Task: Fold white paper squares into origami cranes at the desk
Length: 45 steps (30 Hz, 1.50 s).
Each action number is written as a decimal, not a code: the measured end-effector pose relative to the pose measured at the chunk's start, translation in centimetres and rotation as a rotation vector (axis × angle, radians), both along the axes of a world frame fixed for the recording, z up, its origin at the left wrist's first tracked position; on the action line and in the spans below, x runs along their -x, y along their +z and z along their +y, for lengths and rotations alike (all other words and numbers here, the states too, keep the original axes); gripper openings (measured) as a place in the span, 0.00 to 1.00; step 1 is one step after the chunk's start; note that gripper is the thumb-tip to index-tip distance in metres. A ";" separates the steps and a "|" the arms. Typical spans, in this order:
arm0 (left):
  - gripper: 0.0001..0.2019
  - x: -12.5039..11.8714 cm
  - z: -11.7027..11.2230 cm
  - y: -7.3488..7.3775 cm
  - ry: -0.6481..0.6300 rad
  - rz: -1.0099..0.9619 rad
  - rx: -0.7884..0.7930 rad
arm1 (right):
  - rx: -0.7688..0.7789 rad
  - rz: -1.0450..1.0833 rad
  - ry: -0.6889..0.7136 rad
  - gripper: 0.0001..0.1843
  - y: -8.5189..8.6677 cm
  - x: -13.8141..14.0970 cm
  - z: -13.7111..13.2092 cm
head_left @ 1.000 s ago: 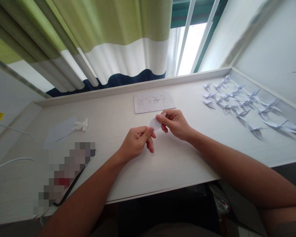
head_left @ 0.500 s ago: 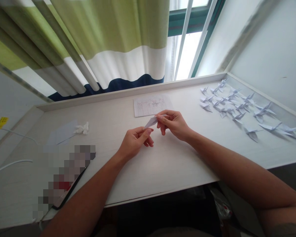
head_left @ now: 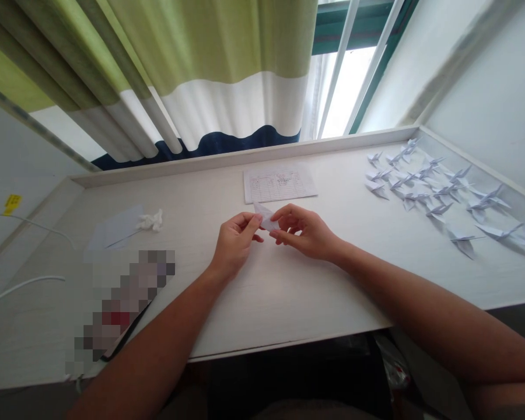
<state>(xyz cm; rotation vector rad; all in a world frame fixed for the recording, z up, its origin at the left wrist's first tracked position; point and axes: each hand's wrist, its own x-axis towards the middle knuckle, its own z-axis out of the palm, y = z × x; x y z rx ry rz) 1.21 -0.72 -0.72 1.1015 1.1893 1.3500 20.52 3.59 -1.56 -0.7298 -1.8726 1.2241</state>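
A small piece of folded white paper (head_left: 266, 218) is held up over the middle of the white desk (head_left: 262, 303), with a point sticking upward. My left hand (head_left: 235, 240) pinches its left side between thumb and fingers. From the right, my right hand (head_left: 304, 232) grips the other side with thumb and index finger, the remaining fingers curled below. The paper's lower folds are partly hidden by the fingertips. Just behind it lies a printed sheet with a table of lines (head_left: 280, 184).
Several folded paper cranes (head_left: 437, 186) stand grouped at the right of the desk. On the left are flat white sheets (head_left: 116, 226), a crumpled tissue (head_left: 151, 220), white cables (head_left: 24, 284) and a blurred-out phone-like object (head_left: 129, 306). A raised rim (head_left: 192, 160) borders the back.
The folded paper has turned from lying slanted to pointing upward. My right hand has moved lower along it, and both hands have come closer together. The view has shifted slightly.
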 end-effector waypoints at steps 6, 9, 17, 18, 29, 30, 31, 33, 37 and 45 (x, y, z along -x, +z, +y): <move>0.14 0.0 -0.2 0.5 -0.052 0.010 0.019 | -0.029 -0.028 -0.016 0.17 0.2 -0.4 0.2; 0.13 -0.1 -0.3 0.8 -0.054 -0.008 0.012 | -0.098 -0.038 -0.026 0.15 0.1 -0.4 0.3; 0.16 -0.1 -0.2 0.6 -0.071 -0.087 0.040 | -0.102 -0.054 -0.012 0.12 0.5 -0.2 0.2; 0.17 -0.1 -0.1 0.5 -0.056 -0.086 0.044 | -0.096 -0.061 -0.007 0.11 0.5 -0.2 0.1; 0.20 0.1 0.0 0.3 0.037 -0.050 0.025 | 0.020 -0.020 -0.024 0.13 0.3 -0.1 0.1; 0.21 0.1 0.0 0.3 0.044 -0.033 -0.002 | 0.049 0.001 -0.022 0.14 0.2 0.0 0.1; 0.21 0.1 0.0 0.3 0.046 -0.007 -0.032 | 0.073 0.020 -0.024 0.15 0.2 0.1 0.1; 0.21 0.0 -0.1 0.2 0.033 0.062 -0.073 | 0.090 0.041 -0.037 0.16 0.2 0.3 0.0; 0.23 -0.1 -0.3 0.0 -0.003 0.148 -0.047 | 0.046 0.000 -0.051 0.13 0.3 0.5 -0.2; 0.18 0.1 -0.1 -0.1 0.026 0.174 -0.030 | 0.039 -0.044 -0.037 0.11 0.0 0.3 -0.1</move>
